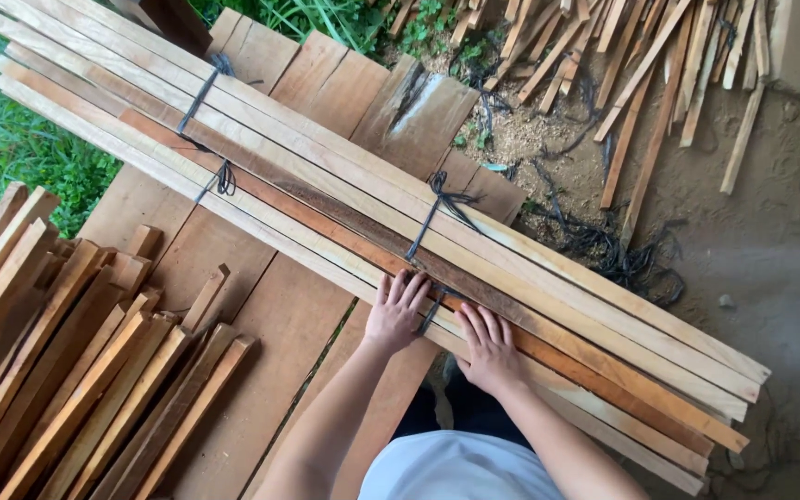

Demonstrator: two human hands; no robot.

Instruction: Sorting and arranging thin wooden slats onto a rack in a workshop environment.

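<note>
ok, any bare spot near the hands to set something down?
Bare planks lie between the tied slat bundle and the loose stick pile, just beside the left hand. Open dirt lies beyond the bundle's far side. Crowded: the stick pile, scattered offcuts, and black cord scraps. The right hand rests flat on the bundle.

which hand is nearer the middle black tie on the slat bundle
Left. The left hand lies flat on the slats just below the black tie; the right hand rests farther down the bundle.
</note>
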